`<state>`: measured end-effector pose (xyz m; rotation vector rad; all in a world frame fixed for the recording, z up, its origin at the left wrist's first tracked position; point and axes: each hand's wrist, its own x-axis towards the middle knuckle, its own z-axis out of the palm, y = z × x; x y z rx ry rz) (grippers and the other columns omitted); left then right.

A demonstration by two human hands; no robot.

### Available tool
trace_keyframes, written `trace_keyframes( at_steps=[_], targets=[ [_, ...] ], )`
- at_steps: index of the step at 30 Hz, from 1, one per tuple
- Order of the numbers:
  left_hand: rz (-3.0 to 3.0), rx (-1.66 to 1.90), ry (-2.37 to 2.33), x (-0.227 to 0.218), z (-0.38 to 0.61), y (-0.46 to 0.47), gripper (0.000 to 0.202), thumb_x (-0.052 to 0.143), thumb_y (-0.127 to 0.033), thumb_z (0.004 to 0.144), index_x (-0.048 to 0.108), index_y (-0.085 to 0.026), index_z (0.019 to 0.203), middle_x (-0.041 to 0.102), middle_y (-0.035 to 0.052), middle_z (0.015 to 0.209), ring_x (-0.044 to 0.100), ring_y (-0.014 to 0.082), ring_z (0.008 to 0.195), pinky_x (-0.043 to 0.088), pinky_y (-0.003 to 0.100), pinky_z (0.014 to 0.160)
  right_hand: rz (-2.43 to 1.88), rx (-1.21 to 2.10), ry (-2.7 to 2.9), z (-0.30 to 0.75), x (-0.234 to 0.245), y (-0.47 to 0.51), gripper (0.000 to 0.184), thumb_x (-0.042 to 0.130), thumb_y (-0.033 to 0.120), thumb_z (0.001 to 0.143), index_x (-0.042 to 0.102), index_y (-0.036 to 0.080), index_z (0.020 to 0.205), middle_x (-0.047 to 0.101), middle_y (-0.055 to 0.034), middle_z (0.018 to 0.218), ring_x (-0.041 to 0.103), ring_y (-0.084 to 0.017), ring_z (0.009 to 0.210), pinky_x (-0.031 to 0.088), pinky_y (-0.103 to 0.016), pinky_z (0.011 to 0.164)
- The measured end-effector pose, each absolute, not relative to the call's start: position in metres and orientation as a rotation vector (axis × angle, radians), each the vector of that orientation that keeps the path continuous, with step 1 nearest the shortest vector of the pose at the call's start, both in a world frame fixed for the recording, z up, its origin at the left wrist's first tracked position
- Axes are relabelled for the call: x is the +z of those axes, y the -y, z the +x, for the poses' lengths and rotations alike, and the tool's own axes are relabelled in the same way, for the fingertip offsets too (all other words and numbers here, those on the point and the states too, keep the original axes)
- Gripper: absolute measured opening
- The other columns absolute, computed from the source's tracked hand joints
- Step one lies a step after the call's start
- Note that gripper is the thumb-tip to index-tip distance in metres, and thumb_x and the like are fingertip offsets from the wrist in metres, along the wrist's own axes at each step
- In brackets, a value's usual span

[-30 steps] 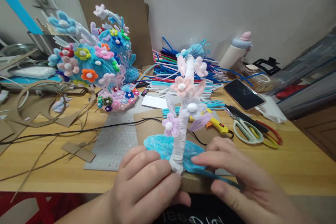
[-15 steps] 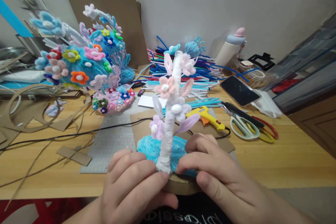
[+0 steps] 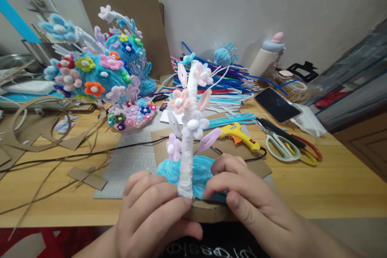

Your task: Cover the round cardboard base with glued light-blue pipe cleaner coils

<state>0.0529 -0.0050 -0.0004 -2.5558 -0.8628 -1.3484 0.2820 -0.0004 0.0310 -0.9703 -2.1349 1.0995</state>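
Note:
A white pipe-cleaner stem (image 3: 188,137) with pink, lilac and white fuzzy flowers stands upright on a light blue fuzzy base (image 3: 196,173) over a cardboard disc. My left hand (image 3: 151,213) is closed around the foot of the stem and the disc's near edge. My right hand (image 3: 242,201) has its fingers curled, pinching the blue base just right of the stem. Both hands hold the piece at the table's front edge.
A large blue flower-covered craft piece (image 3: 99,72) stands at the back left. A pile of pipe cleaners (image 3: 217,84), a yellow glue gun (image 3: 238,135), scissors (image 3: 284,149), a phone (image 3: 276,105), a bottle (image 3: 266,56) and cardboard scraps (image 3: 45,129) lie around.
The stem and base have shifted left and slightly nearer. My right hand's fingers went from stretched over the blue base to curled and pinching it. The left hand stays gripped.

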Motion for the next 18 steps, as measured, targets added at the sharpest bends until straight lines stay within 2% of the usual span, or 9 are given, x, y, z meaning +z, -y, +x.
trace_keyframes(
  at_steps=[9, 14, 18],
  targets=[
    [-2.564, -1.352, 0.885, -0.0049, 0.0504, 0.0069, 0.026, 0.066, -0.035, 0.086, 0.065, -0.01, 0.088, 0.06, 0.0031, 0.082, 0.056, 0.015, 0.08, 0.041, 0.033, 0.074, -0.987, 1.059, 2.2, 0.279, 0.0372, 0.0, 0.023, 0.036, 0.031, 0.101, 0.058, 0.028, 0.103, 0.053, -0.0006, 0.097, 0.049, -0.02, 0.098, 0.039, -0.038, 0.088],
    [-2.58, -1.264, 0.86, -0.0069, 0.0518, 0.0084, 0.02, 0.062, -0.031, 0.089, 0.068, -0.015, 0.1, 0.056, 0.0028, 0.085, 0.053, 0.0164, 0.083, 0.038, 0.033, 0.075, -0.995, 0.932, 2.299, 0.277, 0.041, 0.0008, 0.022, 0.04, 0.033, 0.099, 0.061, 0.026, 0.099, 0.051, -0.0025, 0.095, 0.048, -0.022, 0.094, 0.04, -0.04, 0.083],
    [-2.62, -1.228, 0.94, -0.0037, 0.0529, 0.0075, 0.023, 0.055, -0.034, 0.093, 0.068, -0.016, 0.102, 0.056, 0.003, 0.085, 0.052, 0.0173, 0.085, 0.036, 0.033, 0.077, -0.997, 0.986, 2.222, 0.2771, 0.0387, 0.0004, 0.014, 0.043, 0.027, 0.098, 0.056, 0.028, 0.102, 0.055, -0.0003, 0.095, 0.051, -0.019, 0.093, 0.042, -0.036, 0.084]
  ],
)
